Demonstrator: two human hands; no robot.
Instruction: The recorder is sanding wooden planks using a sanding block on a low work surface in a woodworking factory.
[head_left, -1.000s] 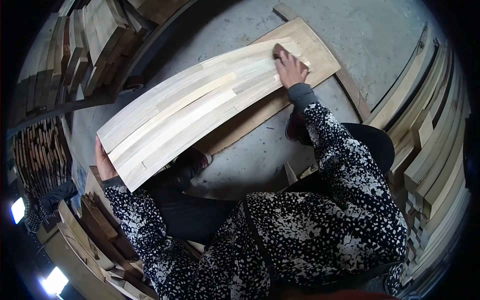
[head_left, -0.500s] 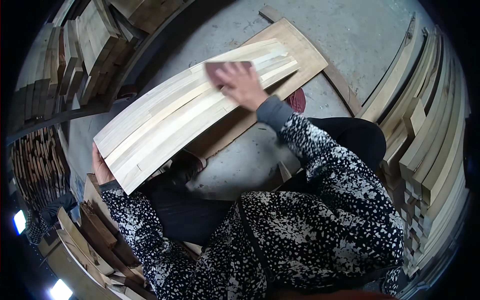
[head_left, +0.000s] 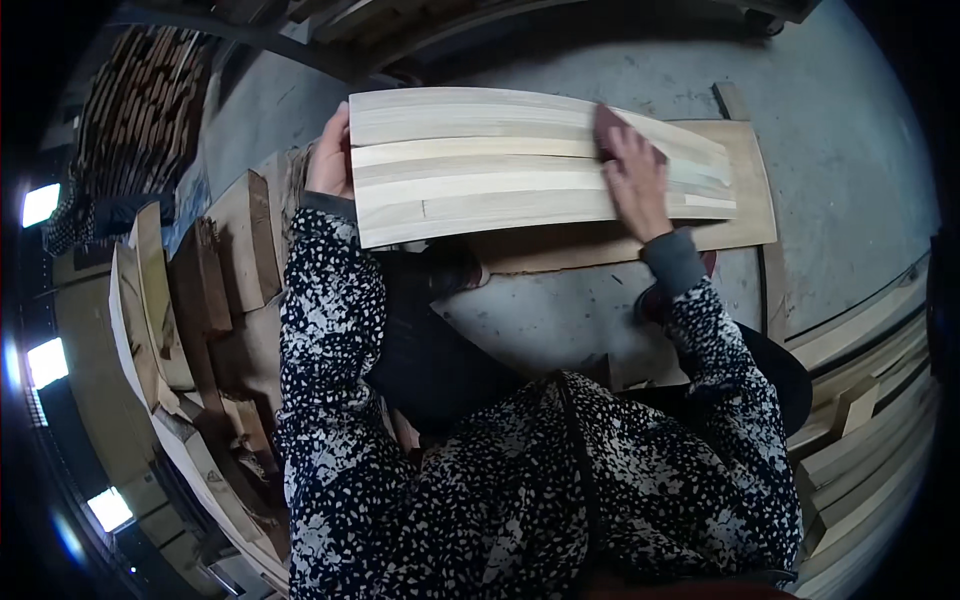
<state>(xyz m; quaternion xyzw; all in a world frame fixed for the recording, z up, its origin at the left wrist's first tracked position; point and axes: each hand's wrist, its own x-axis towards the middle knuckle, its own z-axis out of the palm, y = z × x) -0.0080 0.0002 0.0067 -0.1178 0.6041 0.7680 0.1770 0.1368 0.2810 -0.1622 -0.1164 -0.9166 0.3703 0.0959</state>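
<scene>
A long panel of pale wood strips (head_left: 480, 170) lies crosswise in front of me, its face up. My left hand (head_left: 331, 160) grips its left end, the fingers partly hidden behind the edge. Toward the right end, my right hand (head_left: 638, 185) presses a dark reddish-brown piece of sandpaper (head_left: 606, 124) against the face, fingers stretched over it. Part of the sandpaper is covered by that hand. Under the panel's right end a wider light-brown board (head_left: 752, 185) shows, lying near the floor.
Long timber strips (head_left: 870, 450) are stacked at my right. Wood offcuts (head_left: 215, 290) stand at my left, with a dark pile of thin wood pieces (head_left: 140, 110) beyond. Across the far side runs a rack (head_left: 400, 50). A narrow strip (head_left: 775, 290) lies on the concrete floor.
My view has turned, so the panel, tilted up to the right before, now lies nearly level. The sandpaper sits at a different angle under my right hand. My left hand keeps its grip.
</scene>
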